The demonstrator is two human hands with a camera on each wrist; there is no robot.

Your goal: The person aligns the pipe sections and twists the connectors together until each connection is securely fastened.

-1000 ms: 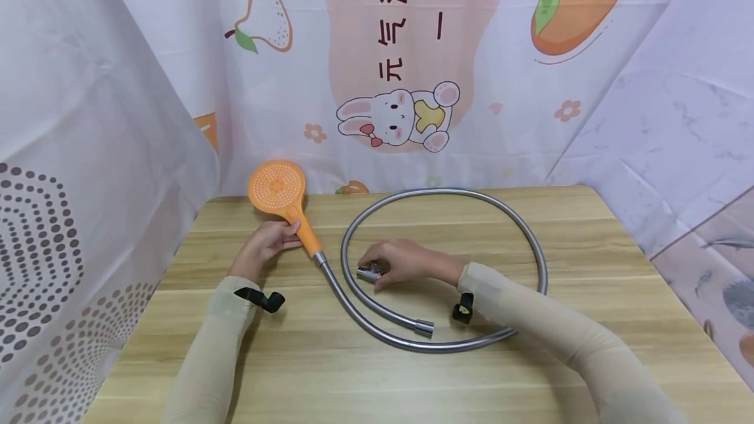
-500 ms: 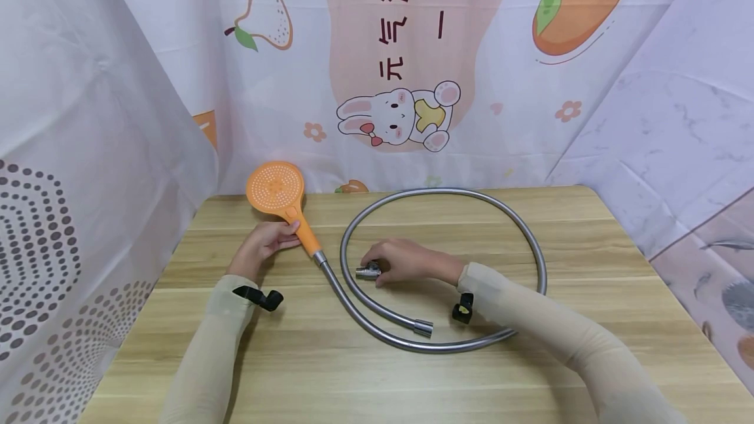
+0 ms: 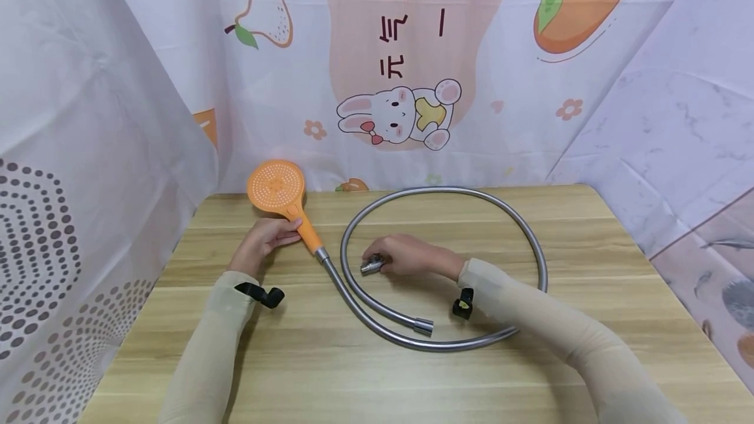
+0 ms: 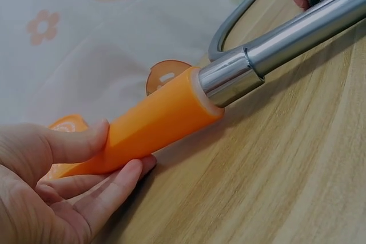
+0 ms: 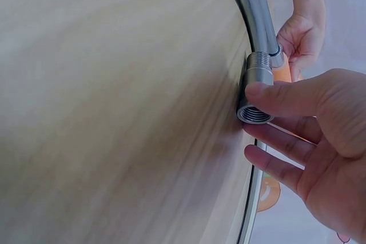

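On the left of the table lies an orange shower head (image 3: 276, 186), face up. My left hand (image 3: 271, 239) pinches its handle (image 4: 154, 124) between thumb and fingers. A metal collar (image 4: 231, 75) joins that handle to a grey metal shower hose (image 3: 543, 260). Inside the hose's loop, my right hand (image 3: 406, 255) holds a small threaded metal fitting (image 3: 371, 267). In the right wrist view, the thumb presses the fitting (image 5: 258, 78) from one side with fingers behind; inner threads show at one end, outer threads at the other.
The hose's free end (image 3: 423, 326) has a metal nut and lies near the table's middle. The wooden table (image 3: 353, 378) meets a printed curtain (image 3: 283, 110) at the back. More cloth hangs at both sides.
My right hand has turned slightly and tilted the fitting, shifting it a little to the right. The left hand, shower head and hose stay where they were.
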